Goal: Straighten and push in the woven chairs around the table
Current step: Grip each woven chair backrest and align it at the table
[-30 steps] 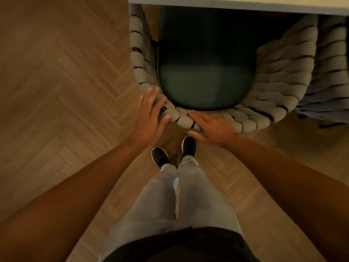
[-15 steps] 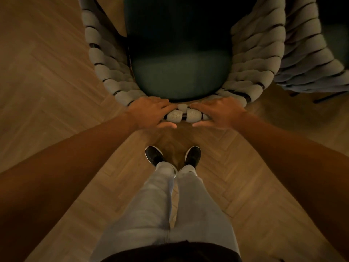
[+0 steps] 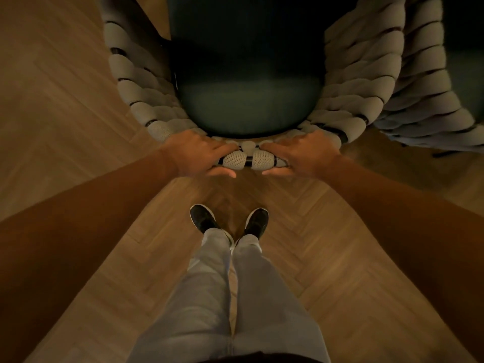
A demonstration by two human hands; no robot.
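Left hand (image 3: 199, 153) and right hand (image 3: 303, 153) grasp the woven chair (image 3: 247, 159) top rail; fingers curl over, thumbs beneath.

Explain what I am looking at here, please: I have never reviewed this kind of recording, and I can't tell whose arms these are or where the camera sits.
There is no machine here. A person wears a wide-angle camera on the head, looking down, so the single view shows their own arms, grey trousers and black shoes from above. They stand on a herringbone wooden floor behind a chair with a thick grey woven rope back and a dark green seat cushion. The left hand and the right hand each grip the top rim of that chair's back, fingers over it and thumbs underneath. A second woven grey chair stands close beside it, on the right. The table is not in view.
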